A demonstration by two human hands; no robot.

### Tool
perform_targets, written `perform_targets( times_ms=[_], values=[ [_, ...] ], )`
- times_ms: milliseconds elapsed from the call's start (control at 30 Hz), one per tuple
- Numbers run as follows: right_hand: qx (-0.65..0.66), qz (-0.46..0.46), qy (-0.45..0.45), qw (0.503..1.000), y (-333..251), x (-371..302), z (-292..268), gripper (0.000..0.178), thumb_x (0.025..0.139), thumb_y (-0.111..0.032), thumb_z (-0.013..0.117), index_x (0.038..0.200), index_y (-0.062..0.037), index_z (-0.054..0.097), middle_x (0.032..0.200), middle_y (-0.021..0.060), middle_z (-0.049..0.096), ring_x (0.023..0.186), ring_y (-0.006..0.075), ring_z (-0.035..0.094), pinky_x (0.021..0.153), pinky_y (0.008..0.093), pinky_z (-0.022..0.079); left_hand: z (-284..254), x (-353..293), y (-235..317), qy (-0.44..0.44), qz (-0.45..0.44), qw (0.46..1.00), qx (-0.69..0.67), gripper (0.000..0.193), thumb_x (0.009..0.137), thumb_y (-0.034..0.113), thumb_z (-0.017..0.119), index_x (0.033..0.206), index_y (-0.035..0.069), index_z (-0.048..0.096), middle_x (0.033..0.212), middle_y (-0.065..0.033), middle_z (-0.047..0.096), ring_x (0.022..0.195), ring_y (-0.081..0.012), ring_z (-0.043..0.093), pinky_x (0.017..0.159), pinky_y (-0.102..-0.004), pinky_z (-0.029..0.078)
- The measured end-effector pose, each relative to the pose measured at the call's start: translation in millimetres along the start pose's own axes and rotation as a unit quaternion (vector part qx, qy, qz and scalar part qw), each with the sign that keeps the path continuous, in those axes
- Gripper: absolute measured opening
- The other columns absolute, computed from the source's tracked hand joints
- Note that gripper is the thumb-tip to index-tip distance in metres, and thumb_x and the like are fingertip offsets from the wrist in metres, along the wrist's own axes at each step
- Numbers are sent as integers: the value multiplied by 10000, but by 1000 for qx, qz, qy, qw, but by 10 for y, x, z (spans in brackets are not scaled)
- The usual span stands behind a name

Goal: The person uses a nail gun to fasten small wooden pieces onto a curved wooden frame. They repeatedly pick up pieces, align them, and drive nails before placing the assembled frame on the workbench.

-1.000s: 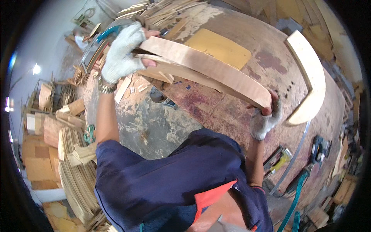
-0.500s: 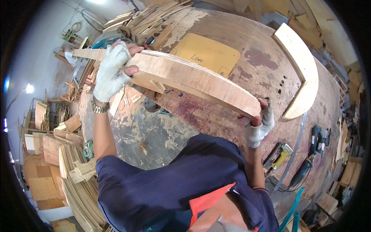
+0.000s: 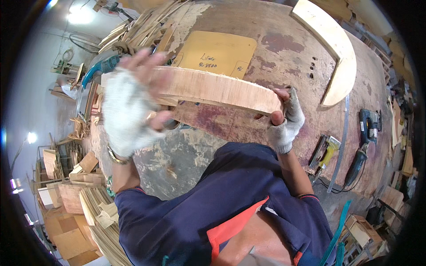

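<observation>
A curved plywood piece with a rough upper edge is held above the workbench, running from left to right. Its right end is gripped by my right hand, thumb in front and fingers around the end. My left hand is smeared by motion. Its fingers look spread apart, in front of the piece's left part and hiding some of it. Both hands wear white fingerless gloves. Beyond the piece, a yellow flat template with handwriting lies on the bench.
A pale crescent-shaped board lies at the right. Nearer are a yellow-and-black staple gun, a metal ruler and corded power tools. A teal power tool sits far left, by stacked wood strips. The workbench has a worn surface.
My left hand has let go of the plywood piece and its fingers have spread. The piece and my right hand have shifted slightly left and up in view, as has the bench.
</observation>
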State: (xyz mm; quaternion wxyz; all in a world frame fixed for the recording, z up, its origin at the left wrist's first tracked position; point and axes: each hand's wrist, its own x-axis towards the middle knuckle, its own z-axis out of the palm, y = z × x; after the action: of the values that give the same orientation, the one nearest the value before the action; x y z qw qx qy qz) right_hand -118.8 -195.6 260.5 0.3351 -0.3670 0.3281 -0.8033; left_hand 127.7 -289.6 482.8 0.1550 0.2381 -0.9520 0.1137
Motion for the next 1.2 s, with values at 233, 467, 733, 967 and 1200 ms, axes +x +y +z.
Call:
perform_targets(
  times_ms=[233,467,733,967,1200],
  values=[
    [2,55,21,998,-119,-107,31,594,897,-397,819,1229,74,672,1133,145,648,999,221,673,863,354,575,174,430,370,-81,68,994,12,426,857,318,757,1232,117,748,1215,-84,710,1131,-311,656,1073,-481,467],
    [-77,24,8,997,-46,-98,-74,532,835,-333,844,1203,32,722,1109,130,704,1047,216,650,1074,390,446,208,393,357,-83,49,994,-57,445,848,255,777,1258,84,743,1139,-119,715,956,-298,639,875,-429,494],
    [83,104,13,991,-103,-125,-37,546,895,-207,823,1342,29,616,1193,140,663,976,200,721,839,302,609,278,416,407,-65,49,996,-34,426,854,228,776,1240,50,741,1112,-151,706,971,-321,636,853,-419,490],
    [60,45,41,996,72,-177,-27,601,826,-201,894,1309,40,629,1222,139,675,1095,234,693,984,350,566,275,450,389,-84,74,993,-22,452,868,191,737,1295,48,706,1158,-155,706,994,-335,642,868,-435,487],
    [-85,-29,17,996,35,-115,-93,603,787,-212,922,1265,43,658,1216,143,677,1129,217,660,1007,343,514,309,504,480,-71,129,989,30,507,875,205,729,1351,43,662,1335,-147,673,1056,-346,656,900,-467,498]
  ],
)
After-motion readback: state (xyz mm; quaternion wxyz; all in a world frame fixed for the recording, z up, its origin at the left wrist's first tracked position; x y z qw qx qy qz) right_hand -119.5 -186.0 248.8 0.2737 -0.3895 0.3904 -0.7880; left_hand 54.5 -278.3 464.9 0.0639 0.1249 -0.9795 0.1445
